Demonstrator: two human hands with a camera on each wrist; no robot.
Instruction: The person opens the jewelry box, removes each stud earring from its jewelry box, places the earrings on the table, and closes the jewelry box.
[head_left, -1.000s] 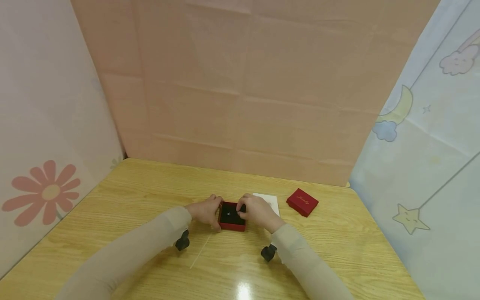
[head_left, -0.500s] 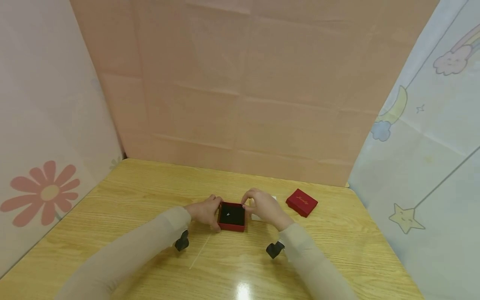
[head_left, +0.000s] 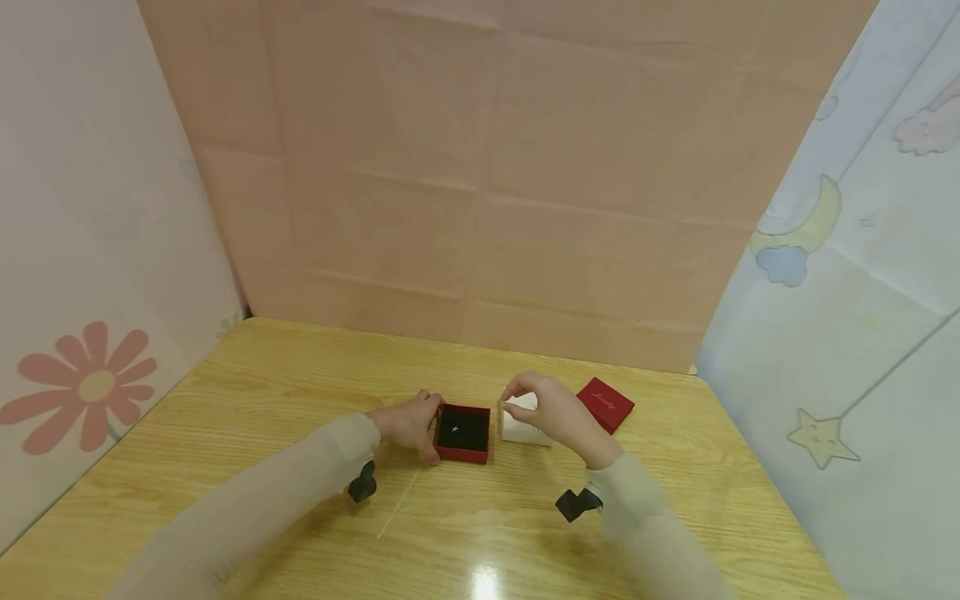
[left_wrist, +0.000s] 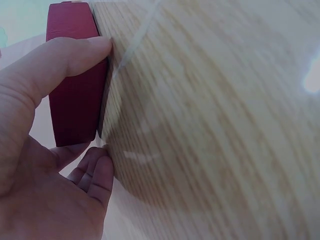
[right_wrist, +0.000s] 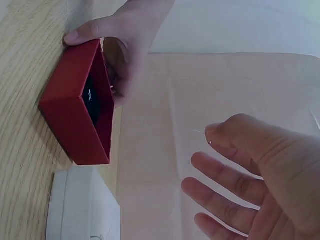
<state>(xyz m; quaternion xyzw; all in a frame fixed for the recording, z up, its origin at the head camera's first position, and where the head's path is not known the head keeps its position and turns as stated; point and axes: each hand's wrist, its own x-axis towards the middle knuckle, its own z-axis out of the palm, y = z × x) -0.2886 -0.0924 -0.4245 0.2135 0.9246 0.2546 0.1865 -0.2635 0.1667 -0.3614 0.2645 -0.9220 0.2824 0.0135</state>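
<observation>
White box (head_left: pixel 526 432) just beside open red box (head_left: pixel 462 456); red lid (head_left: pixel 609 404) farther right.

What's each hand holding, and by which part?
Left hand: red box, by its left side. Right hand: a tiny, thin piece, pinched; which part of it, can't tell.

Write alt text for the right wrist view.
The right hand's grip pinches a tiny, thin item, too small to identify. The left hand's grip holds an open red box with a star on its black insert; a white box stands nearby.
</observation>
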